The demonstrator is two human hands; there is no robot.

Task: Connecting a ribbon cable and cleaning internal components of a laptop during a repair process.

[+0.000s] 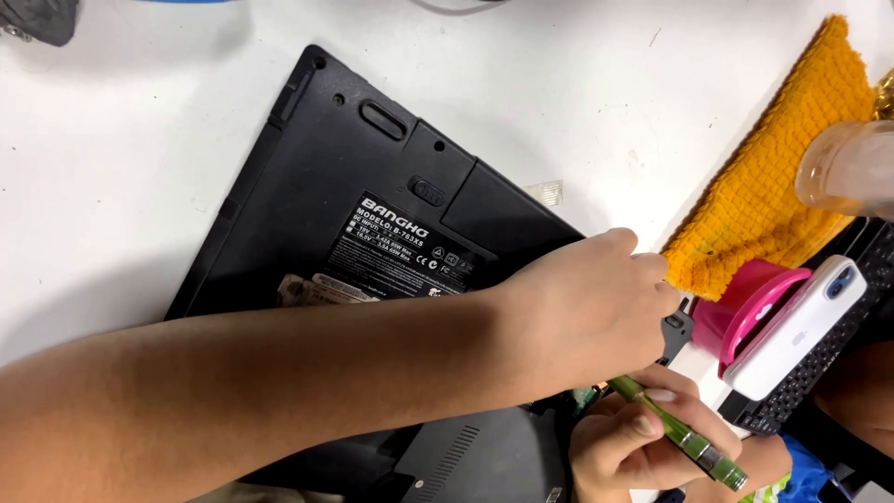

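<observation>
Lying upside down on a white table (112, 168): black laptop (307, 186), base up, tilted, one corner toward top left. Showing a white-print label, a paler sticker below it, a slot-shaped latch, a few screw holes, a vent grille near the bottom edge.

Reaching across from the left, over the laptop: left hand (582, 312), forearm covering the lower half of the base. Fingers curled down and together at the laptop's right edge, tips hidden behind the knuckles, so impossible to tell what they pinch. Poking out just past the knuckles, a small dark part (677, 331) at that same edge.

Just below, right hand (633, 442), fingers (652, 399) wrapped tight round a green screwdriver (684, 438), shaft slanting from upper left down to lower right, metal end pointing lower right. Upper end disappearing under the left hand, right at the laptop's edge.

Further right: yellow knitted cloth (773, 186) running diagonally toward the top corner, touching the left hand's fingertips. Beneath it, pink stand (745, 307) carrying a white phone (801, 321), camera corner up. Under that, black keyboard (819, 373). Top right, a clear bottle (843, 168), blurred. Bottom right, a scrap of blue.
</observation>
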